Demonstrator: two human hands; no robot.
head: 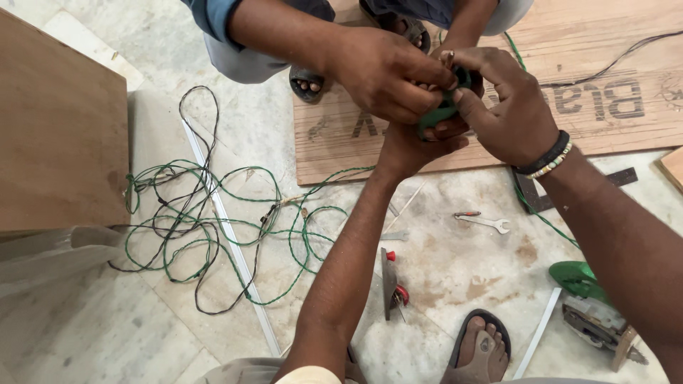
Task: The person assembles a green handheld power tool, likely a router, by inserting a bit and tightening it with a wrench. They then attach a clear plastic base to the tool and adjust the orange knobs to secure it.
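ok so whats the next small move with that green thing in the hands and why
Probably keep the left hand steady under the green piece while the right hand works its fingertips on top. Another person's hand is pinching the same spot, so three hands crowd it and hide most of it. A green wire trails from there to the floor, so pulling could tug it.

Wearer, seen from above: both forearms showing bare to the elbow, no sleeves reaching them. Right hand (509,117) wearing at the wrist a black band (544,155) and, beside it, a bracelet of small pale beads (552,166). Left hand (413,146) wearing nothing. One foot showing in a dark open sandal (478,348). Light grey-beige trousers (245,371) showing at the lower edge
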